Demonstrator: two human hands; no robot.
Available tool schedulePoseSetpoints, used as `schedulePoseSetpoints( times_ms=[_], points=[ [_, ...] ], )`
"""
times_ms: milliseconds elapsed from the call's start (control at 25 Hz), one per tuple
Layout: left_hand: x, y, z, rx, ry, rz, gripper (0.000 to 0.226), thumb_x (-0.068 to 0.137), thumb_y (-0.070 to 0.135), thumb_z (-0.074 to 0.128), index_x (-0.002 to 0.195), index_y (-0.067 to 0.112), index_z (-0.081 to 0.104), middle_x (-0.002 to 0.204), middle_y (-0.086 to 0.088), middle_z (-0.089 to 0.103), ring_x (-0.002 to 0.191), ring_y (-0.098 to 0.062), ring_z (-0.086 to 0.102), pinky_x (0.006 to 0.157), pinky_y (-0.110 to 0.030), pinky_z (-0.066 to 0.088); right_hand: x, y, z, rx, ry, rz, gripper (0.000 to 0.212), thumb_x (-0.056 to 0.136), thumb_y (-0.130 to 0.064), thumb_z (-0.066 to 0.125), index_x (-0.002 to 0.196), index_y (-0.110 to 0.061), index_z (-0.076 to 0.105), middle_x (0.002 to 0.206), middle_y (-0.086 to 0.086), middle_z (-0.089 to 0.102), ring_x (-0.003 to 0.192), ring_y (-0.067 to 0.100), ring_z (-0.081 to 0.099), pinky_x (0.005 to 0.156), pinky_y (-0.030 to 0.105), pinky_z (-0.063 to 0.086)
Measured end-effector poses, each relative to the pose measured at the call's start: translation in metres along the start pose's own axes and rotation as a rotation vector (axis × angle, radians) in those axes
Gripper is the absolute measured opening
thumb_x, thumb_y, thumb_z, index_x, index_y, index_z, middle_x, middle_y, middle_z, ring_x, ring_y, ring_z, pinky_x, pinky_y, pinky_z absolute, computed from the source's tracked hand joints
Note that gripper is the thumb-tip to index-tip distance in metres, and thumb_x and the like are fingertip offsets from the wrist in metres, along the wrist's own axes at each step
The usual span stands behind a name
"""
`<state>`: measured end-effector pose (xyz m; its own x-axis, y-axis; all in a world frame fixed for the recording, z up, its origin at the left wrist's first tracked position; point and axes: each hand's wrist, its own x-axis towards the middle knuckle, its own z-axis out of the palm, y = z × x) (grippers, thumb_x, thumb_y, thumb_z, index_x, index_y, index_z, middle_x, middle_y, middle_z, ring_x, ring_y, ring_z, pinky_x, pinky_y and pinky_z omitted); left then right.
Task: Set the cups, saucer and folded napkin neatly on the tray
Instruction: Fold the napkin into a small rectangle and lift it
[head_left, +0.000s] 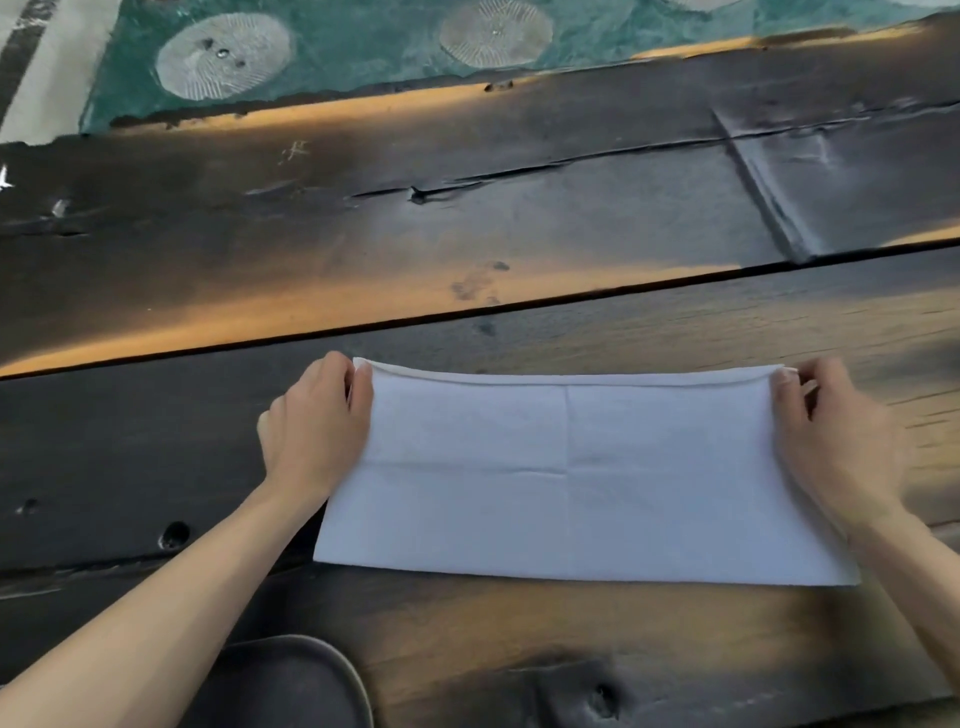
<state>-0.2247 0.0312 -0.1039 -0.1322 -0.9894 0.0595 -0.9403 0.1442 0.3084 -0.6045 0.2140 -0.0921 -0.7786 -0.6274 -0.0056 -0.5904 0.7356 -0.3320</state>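
You are early in the job: only the napkin (576, 478) is being dealt with, and nothing has been set on a tray yet. The white napkin lies flat on the dark wooden table (467, 218), near you and a little right of centre, as a long rectangle with a doubled edge along its far side, so one fold looks made. Your left hand (317, 426) has its fingers (363, 395) closed on the far left corner, and your right hand (836, 431) pinches the far right corner the same way; both hold the cloth against the table.

By my reading, at least one more fold is needed before it counts as a folded napkin. No cups and no saucer show in the view. A dark rounded object (291, 680) sits at the near edge below your left forearm; it may be the tray, but too little shows to tell. The placing of everything is left to do.
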Motion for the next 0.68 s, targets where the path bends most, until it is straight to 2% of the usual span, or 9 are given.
schedulePoseSetpoints(
  times_ms=[120,200,280,360,440,520,600,680],
  points=[
    [0.0,-0.002,0.004,0.051,0.01,0.021,0.034,0.099,0.039,0.037,0.07,0.02,0.035,0.066,0.002,0.046,0.05,-0.024,0.046,0.054,-0.035,0.037,-0.003,-0.003,0.004,-0.071,0.055,-0.003,0.023,0.099,-0.05,0.037,0.086,-0.03,0.037,0.066,0.002,0.044,0.062,0.026,0.039,0.062,0.037,0.03],
    [-0.001,-0.003,0.006,0.048,0.027,0.009,0.032,0.099,0.038,0.038,0.073,0.02,0.035,0.067,0.003,0.046,0.052,-0.022,0.045,0.054,-0.035,0.035,-0.003,-0.005,0.008,-0.071,0.1,-0.016,0.022,0.099,-0.046,0.039,0.086,-0.029,0.039,0.07,0.003,0.046,0.061,0.025,0.039,0.059,0.034,0.026],
    [-0.003,-0.001,0.006,0.047,0.033,0.002,0.028,0.098,0.039,0.04,0.077,0.021,0.036,0.066,0.003,0.047,0.052,-0.022,0.046,0.055,-0.035,0.035,-0.005,-0.005,0.012,-0.079,0.117,-0.034,0.023,0.1,-0.041,0.041,0.094,-0.021,0.049,0.084,0.01,0.057,0.067,0.029,0.048,0.06,0.033,0.029],
    [-0.001,0.002,0.001,0.049,0.003,-0.01,0.026,0.099,0.04,0.04,0.083,0.02,0.038,0.07,0.002,0.051,0.055,-0.022,0.049,0.057,-0.037,0.036,-0.005,-0.007,0.011,-0.062,0.086,-0.03,0.028,0.101,-0.039,0.043,0.112,-0.015,0.053,0.106,0.015,0.059,0.083,0.035,0.055,0.067,0.037,0.035],
    [0.0,0.008,-0.01,0.035,-0.007,-0.032,0.02,0.098,0.038,0.043,0.091,0.019,0.042,0.085,0.0,0.054,0.069,-0.025,0.052,0.059,-0.04,0.039,-0.01,-0.011,0.001,-0.031,0.079,-0.028,0.035,0.1,-0.033,0.047,0.128,-0.013,0.051,0.124,0.02,0.053,0.102,0.042,0.052,0.077,0.043,0.039],
    [-0.012,0.023,-0.018,0.059,0.074,0.037,0.017,0.095,0.03,0.048,0.103,0.015,0.051,0.101,-0.007,0.053,0.086,-0.03,0.05,0.065,-0.045,0.043,-0.032,-0.022,-0.008,-0.041,0.161,-0.157,0.039,0.099,-0.027,0.049,0.135,-0.011,0.05,0.136,0.021,0.048,0.117,0.044,0.045,0.093,0.05,0.038],
    [-0.046,0.057,-0.014,0.014,0.137,0.198,0.025,0.092,0.024,0.054,0.113,0.012,0.06,0.114,-0.013,0.057,0.098,-0.036,0.052,0.078,-0.048,0.045,-0.07,-0.045,-0.003,0.007,0.164,-0.368,0.043,0.096,-0.026,0.046,0.135,-0.01,0.052,0.14,0.017,0.049,0.128,0.044,0.042,0.104,0.051,0.034],
    [-0.092,0.097,0.002,-0.071,0.066,0.396,0.035,0.095,0.026,0.048,0.124,0.012,0.062,0.132,-0.013,0.057,0.121,-0.037,0.051,0.098,-0.051,0.042,-0.111,-0.069,0.011,0.018,0.036,-0.519,0.047,0.096,-0.03,0.04,0.138,-0.011,0.052,0.146,0.012,0.048,0.137,0.041,0.037,0.109,0.054,0.033]
  ],
)
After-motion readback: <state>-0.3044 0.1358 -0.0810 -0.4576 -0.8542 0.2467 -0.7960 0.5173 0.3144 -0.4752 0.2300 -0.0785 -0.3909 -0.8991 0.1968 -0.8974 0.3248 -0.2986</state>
